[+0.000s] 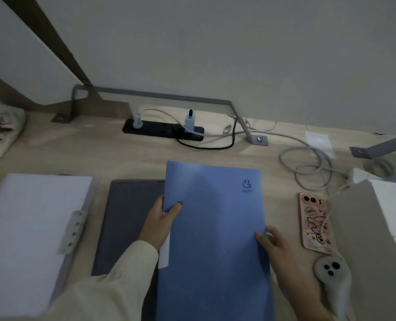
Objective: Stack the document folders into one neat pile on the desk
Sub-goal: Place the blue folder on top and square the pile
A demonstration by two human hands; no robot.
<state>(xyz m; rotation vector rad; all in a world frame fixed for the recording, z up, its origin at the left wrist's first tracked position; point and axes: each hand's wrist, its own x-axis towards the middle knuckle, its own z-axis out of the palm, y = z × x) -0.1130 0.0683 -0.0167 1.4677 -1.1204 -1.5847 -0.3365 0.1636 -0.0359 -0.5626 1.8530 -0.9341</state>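
A blue document folder (215, 232) with a small logo near its top right corner is held in front of me over the wooden desk (104, 149). My left hand (161, 222) grips its left edge, thumb on top. My right hand (274, 244) holds its right edge lower down. The blue folder partly covers a dark grey folder (125, 218) lying flat on the desk. To the far left lies a white folder (28, 225) with a punched binding strip. At the right edge sits a beige folder with white paper (377, 228).
A pink-cased phone (314, 223) lies right of the blue folder, with a white charger device (332, 272) and cable below it. A black power strip (162, 129) with plugs sits at the back, coiled cables (308, 165) to the right, a cloth bag (0, 130) at far left.
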